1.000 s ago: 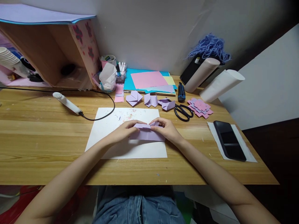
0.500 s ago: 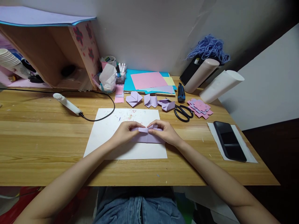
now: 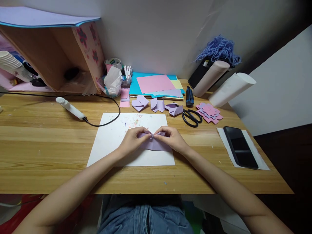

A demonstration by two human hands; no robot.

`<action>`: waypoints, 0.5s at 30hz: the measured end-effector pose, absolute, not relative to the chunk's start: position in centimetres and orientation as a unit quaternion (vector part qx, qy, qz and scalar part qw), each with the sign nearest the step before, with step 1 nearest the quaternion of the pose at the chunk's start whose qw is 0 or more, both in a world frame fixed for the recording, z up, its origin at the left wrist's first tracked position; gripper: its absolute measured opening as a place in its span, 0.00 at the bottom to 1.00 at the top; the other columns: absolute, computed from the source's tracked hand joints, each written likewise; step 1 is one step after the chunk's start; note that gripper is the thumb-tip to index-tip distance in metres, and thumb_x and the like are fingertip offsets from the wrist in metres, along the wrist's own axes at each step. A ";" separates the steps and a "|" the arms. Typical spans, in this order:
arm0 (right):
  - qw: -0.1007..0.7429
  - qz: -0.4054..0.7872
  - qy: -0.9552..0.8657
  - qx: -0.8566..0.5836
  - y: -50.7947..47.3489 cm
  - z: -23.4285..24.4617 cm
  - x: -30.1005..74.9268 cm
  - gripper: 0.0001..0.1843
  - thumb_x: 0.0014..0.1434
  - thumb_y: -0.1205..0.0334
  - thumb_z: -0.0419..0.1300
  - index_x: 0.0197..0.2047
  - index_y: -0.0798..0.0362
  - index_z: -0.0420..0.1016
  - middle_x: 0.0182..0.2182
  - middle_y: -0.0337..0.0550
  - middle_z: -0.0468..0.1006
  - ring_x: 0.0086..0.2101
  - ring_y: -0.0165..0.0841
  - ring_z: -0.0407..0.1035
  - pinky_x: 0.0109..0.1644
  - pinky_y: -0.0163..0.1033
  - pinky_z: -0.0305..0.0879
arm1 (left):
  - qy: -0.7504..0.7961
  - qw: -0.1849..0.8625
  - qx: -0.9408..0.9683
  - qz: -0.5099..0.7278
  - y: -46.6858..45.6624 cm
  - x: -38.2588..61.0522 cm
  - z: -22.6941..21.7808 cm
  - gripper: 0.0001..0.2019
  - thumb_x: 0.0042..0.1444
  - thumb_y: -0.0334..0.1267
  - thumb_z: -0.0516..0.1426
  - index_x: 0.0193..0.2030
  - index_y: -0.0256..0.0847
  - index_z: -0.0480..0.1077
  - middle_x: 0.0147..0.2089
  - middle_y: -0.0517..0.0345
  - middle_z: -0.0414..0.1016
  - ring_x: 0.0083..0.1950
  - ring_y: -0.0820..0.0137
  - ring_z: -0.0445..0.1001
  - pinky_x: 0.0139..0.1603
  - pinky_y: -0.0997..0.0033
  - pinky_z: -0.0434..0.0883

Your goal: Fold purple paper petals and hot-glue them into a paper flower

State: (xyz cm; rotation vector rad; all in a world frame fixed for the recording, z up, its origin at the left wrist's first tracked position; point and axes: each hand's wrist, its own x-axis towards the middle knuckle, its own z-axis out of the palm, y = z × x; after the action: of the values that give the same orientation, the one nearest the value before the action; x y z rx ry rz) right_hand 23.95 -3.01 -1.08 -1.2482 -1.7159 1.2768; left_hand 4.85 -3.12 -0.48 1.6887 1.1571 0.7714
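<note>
A folded piece of lilac paper [image 3: 156, 145] is held just over a white sheet [image 3: 109, 143] on the wooden table. My left hand [image 3: 134, 138] pinches its upper edge near the middle between thumb and fingers. Close beside it, my right hand [image 3: 172, 138] pinches the same edge from the other side. The two thumbs nearly meet at a small crease. My fingers cover part of the folds. Beyond the sheet lie a folded lilac paper heart [image 3: 140, 103] and two partly folded lilac papers [image 3: 157, 105].
Black-handled scissors [image 3: 192, 117], a stapler-like blue and black tool [image 3: 189, 97] and layered pink paper shapes [image 3: 209, 113] lie at the back right. A phone [image 3: 240, 147] rests further right. On the left are a white corded device [image 3: 70, 109] and an open box [image 3: 85, 55].
My left thumb has moved up and inward, pressing the small flap at the paper's middle, which now shows less. Both hands stay in nearly the same place.
</note>
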 end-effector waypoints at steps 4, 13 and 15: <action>0.325 0.496 -0.649 -0.477 -3.0 -1.3 23.8 0.12 0.50 0.53 0.61 0.30 0.55 0.74 0.29 0.41 0.76 0.27 0.29 0.64 0.29 0.33 0.58 | 0.467 0.467 0.683 0.314 -3.2 5.1 -0.4 0.12 0.53 0.45 0.53 0.32 0.39 0.72 0.34 0.56 0.75 0.37 0.68 0.71 0.40 0.69 0.65; 0.329 0.505 -0.628 -0.492 -3.3 -1.2 23.6 0.14 0.50 0.50 0.60 0.28 0.54 0.73 0.26 0.39 0.73 0.26 0.28 0.62 0.28 0.32 0.57 | 0.482 0.497 0.658 0.295 -3.1 5.2 -0.6 0.17 0.54 0.50 0.50 0.29 0.37 0.69 0.31 0.57 0.73 0.34 0.69 0.68 0.37 0.70 0.64; 0.332 0.502 -0.628 -0.493 -3.3 -1.2 23.5 0.14 0.50 0.51 0.61 0.28 0.54 0.72 0.26 0.38 0.73 0.25 0.27 0.62 0.28 0.32 0.57 | 0.483 0.505 0.656 0.285 -3.1 5.2 -0.5 0.17 0.53 0.51 0.51 0.30 0.37 0.69 0.32 0.56 0.73 0.34 0.69 0.68 0.36 0.71 0.63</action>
State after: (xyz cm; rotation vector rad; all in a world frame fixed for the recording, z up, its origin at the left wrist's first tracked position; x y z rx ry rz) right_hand 23.55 -3.28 -1.25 -1.2890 -1.6416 1.3117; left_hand 5.17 -3.12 -0.51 1.5829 1.1648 0.6870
